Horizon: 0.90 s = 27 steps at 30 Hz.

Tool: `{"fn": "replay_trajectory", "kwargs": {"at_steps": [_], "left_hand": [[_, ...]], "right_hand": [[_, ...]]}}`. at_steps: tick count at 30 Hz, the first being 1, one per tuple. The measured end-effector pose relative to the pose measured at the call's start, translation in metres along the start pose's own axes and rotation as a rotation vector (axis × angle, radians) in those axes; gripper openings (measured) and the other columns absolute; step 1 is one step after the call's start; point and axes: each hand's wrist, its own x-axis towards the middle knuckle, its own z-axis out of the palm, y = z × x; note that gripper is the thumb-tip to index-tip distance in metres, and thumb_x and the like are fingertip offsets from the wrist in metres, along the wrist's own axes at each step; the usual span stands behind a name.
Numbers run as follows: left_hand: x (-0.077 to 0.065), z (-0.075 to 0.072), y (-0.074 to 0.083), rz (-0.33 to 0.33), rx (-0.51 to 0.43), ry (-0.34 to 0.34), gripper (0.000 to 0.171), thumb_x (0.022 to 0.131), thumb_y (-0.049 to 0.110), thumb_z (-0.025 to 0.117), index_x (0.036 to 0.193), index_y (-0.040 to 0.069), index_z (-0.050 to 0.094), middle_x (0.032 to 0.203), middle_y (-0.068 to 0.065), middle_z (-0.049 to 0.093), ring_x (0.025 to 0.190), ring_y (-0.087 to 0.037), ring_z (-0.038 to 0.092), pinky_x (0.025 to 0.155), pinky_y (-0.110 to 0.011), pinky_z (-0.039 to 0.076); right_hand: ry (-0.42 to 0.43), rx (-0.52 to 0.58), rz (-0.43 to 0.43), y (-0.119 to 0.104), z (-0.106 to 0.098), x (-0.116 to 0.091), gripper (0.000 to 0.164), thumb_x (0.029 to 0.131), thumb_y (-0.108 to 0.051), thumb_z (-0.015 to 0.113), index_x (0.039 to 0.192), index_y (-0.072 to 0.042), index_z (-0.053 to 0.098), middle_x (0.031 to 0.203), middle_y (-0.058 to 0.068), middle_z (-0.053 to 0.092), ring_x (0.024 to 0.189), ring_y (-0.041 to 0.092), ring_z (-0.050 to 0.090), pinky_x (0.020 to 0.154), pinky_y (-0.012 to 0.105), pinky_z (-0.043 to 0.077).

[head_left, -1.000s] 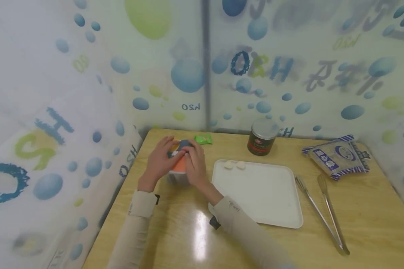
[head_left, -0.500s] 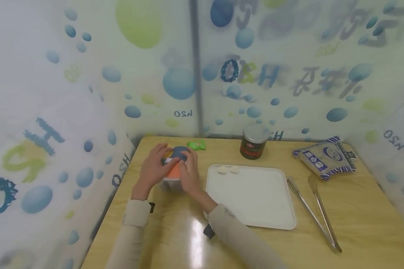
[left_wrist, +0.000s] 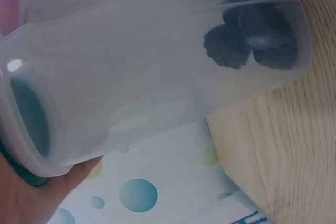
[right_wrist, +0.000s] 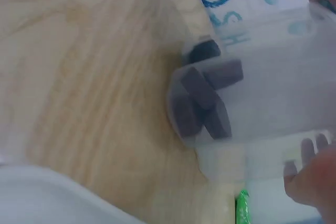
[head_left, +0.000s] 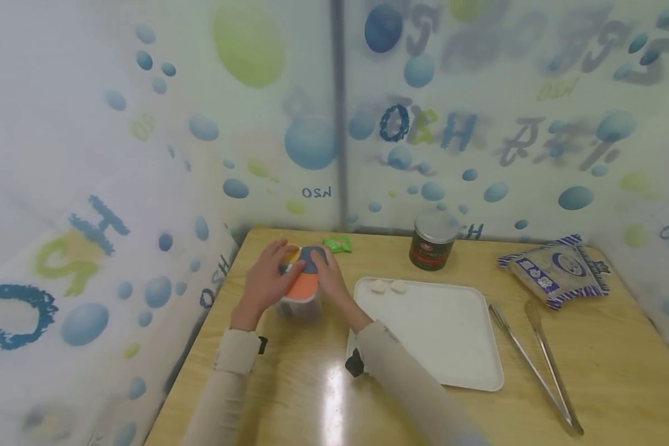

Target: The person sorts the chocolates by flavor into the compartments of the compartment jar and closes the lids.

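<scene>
Near the table's back left stands a clear plastic storage container point(head_left: 301, 311) with inner compartments. Its lid has an orange section point(head_left: 303, 287), a blue section point(head_left: 310, 258) and a yellow one, partly hidden. My left hand point(head_left: 263, 280) grips the lid from the left, thumb across its top. From the right, my right hand point(head_left: 332, 279) holds the lid's edge, thumb at the blue section. Dark ridged pieces point(left_wrist: 257, 32) lie at the bottom of one compartment in the left wrist view. Brown block-shaped pieces point(right_wrist: 202, 95) lie in another in the right wrist view.
Right of the container is a white tray point(head_left: 424, 337) with two small pale pieces point(head_left: 388, 286). Behind are a green packet point(head_left: 337, 244) and a metal-lidded can point(head_left: 433, 241). Metal tongs point(head_left: 541, 365) and a blue-and-white bag point(head_left: 557, 272) lie at the right. Printed curtains enclose the table.
My right thumb has moved away from the left thumb towards the lid's right side, showing more of the blue and orange sections. The left hand keeps its hold. The head view has shifted slightly.
</scene>
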Motion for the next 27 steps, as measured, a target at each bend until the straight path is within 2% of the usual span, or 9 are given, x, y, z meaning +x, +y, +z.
{"fn": "replay_trajectory", "kwargs": {"at_steps": [5,9,12,15,18,20,23,25,27], "left_hand": [[0.007,0.001,-0.008,-0.147,-0.03,0.028,0.069,0.099,0.063,0.042,0.141,0.009,0.051,0.15,-0.021,0.046,0.134,-0.044,0.047,0.106,-0.064,0.039],[0.012,-0.005,-0.021,-0.229,-0.147,-0.062,0.071,0.097,0.067,0.043,0.136,0.009,0.057,0.141,-0.018,0.056,0.128,-0.041,0.054,0.105,-0.059,0.042],[0.018,-0.004,-0.032,-0.217,-0.237,-0.125,0.066,0.097,0.066,0.045,0.133,0.013,0.061,0.138,-0.017,0.06,0.125,-0.039,0.056,0.104,-0.057,0.043],[0.024,-0.005,-0.043,-0.184,-0.284,-0.163,0.062,0.097,0.065,0.046,0.132,0.016,0.061,0.137,-0.014,0.06,0.122,-0.036,0.057,0.101,-0.055,0.044],[0.028,-0.005,-0.048,-0.169,-0.325,-0.162,0.062,0.096,0.066,0.047,0.133,0.018,0.059,0.139,-0.011,0.058,0.12,-0.034,0.058,0.097,-0.053,0.048],[0.029,-0.005,-0.047,-0.149,-0.343,-0.122,0.062,0.098,0.064,0.047,0.136,0.015,0.056,0.142,-0.012,0.054,0.122,-0.035,0.057,0.097,-0.053,0.048],[0.024,-0.009,-0.035,-0.113,-0.325,0.033,0.055,0.102,0.052,0.047,0.135,0.008,0.055,0.142,-0.017,0.053,0.124,-0.039,0.055,0.1,-0.055,0.047],[0.014,-0.015,-0.017,-0.114,-0.3,0.152,0.049,0.104,0.044,0.048,0.132,0.004,0.056,0.137,-0.02,0.055,0.125,-0.04,0.054,0.103,-0.056,0.044],[0.001,-0.018,0.005,-0.117,-0.248,0.22,0.049,0.105,0.04,0.047,0.133,0.001,0.055,0.134,-0.023,0.058,0.123,-0.043,0.054,0.102,-0.058,0.043]], "right_hand": [[0.07,0.0,-0.057,0.009,0.0,-0.016,0.049,0.105,-0.048,0.038,0.147,-0.024,0.043,0.148,0.011,0.051,0.136,0.031,0.05,0.113,0.05,0.04],[0.144,-0.026,-0.135,0.016,0.009,-0.034,0.049,0.105,-0.042,0.04,0.147,-0.016,0.039,0.147,0.009,0.051,0.137,0.027,0.049,0.114,0.048,0.039],[0.218,-0.054,-0.217,0.022,0.018,-0.053,0.048,0.104,-0.036,0.045,0.144,-0.009,0.038,0.141,0.008,0.051,0.132,0.022,0.05,0.111,0.045,0.041],[0.26,-0.094,-0.261,0.026,0.027,-0.072,0.048,0.103,-0.036,0.05,0.142,-0.011,0.037,0.139,0.006,0.048,0.13,0.018,0.048,0.111,0.043,0.04],[0.276,-0.124,-0.293,0.028,0.032,-0.079,0.05,0.102,-0.038,0.052,0.143,-0.013,0.036,0.137,0.005,0.047,0.128,0.017,0.047,0.11,0.044,0.039],[0.3,-0.133,-0.309,0.026,0.03,-0.079,0.05,0.1,-0.036,0.055,0.141,-0.012,0.038,0.134,0.007,0.048,0.126,0.018,0.048,0.109,0.044,0.039],[0.323,-0.196,-0.344,0.018,0.021,-0.072,0.052,0.096,-0.034,0.059,0.137,-0.007,0.042,0.133,0.013,0.049,0.125,0.024,0.049,0.108,0.047,0.041],[0.271,-0.263,-0.399,0.009,0.012,-0.066,0.05,0.096,-0.031,0.058,0.136,-0.003,0.045,0.138,0.018,0.049,0.13,0.03,0.048,0.11,0.049,0.04],[0.173,-0.347,-0.479,-0.001,0.001,-0.057,0.047,0.1,-0.027,0.054,0.138,0.0,0.047,0.146,0.02,0.046,0.138,0.033,0.044,0.114,0.051,0.037]]}}
